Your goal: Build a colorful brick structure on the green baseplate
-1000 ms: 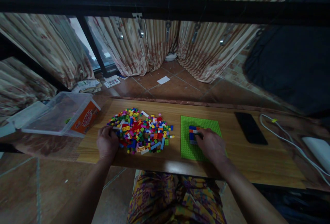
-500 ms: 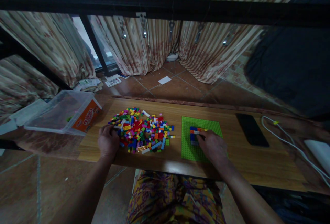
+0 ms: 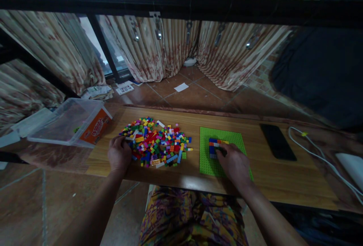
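Note:
My left hand (image 3: 119,154) rests at the left edge of a pile of small coloured building bricks (image 3: 159,146). Its fingers are curled in against the pile, and whatever lies under them is hidden. On the right, my right hand (image 3: 235,163) is over a green studded baseplate (image 3: 205,164). Thumb and fingers are drawn together at a low cluster of bricks (image 3: 212,149), mostly blue with some orange, white and yellow, fixed on the plate. Its fingertips touch or nearly touch the cluster's right side; any brick between them is hidden by the hand.
A clear plastic box (image 3: 65,125) with an orange label stands at the table's left end. Right of the baseplate lies a black phone (image 3: 278,142), with a white cable (image 3: 320,151) beyond it. A dark metal bar (image 3: 181,6) with hooks crosses above the far side.
My right hand shifts very slightly at the brick cluster, uncovering a little more of its lower part. The left hand stays in place against the pile.

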`<state>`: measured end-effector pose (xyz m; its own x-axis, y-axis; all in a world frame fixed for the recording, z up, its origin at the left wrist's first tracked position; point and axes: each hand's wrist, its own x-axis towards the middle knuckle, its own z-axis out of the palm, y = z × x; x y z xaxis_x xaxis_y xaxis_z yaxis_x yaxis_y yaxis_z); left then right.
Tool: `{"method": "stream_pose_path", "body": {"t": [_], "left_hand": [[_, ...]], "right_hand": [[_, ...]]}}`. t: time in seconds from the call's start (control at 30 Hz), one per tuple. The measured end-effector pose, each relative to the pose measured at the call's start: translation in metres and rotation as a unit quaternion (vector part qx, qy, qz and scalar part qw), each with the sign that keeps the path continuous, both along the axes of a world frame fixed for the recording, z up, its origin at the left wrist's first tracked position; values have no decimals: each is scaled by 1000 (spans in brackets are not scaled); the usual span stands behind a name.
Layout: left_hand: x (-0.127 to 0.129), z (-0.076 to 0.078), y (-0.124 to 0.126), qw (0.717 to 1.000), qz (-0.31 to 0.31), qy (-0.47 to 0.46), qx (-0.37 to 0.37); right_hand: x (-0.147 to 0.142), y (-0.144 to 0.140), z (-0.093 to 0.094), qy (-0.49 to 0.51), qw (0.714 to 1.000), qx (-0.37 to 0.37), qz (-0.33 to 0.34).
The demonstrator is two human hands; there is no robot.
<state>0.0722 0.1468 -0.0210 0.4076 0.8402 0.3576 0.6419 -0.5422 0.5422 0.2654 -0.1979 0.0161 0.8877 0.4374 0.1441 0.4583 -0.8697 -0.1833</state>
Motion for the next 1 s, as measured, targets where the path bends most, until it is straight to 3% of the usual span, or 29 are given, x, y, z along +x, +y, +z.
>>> {"method": "stream_pose_path", "body": {"t": [0.63,0.83,1.0], "left_hand": [[0,-2,0,1000,0,-12,-8],[1,-1,-1,1000,2,-7,-12],[1,1,-1,1000,-4,-3,-7]], "right_hand": [[7,10,6,28,999,-41,-14],[9,-4,-1,24,998,55,3],[21,-21,-4,-31,991,127,-37]]}}
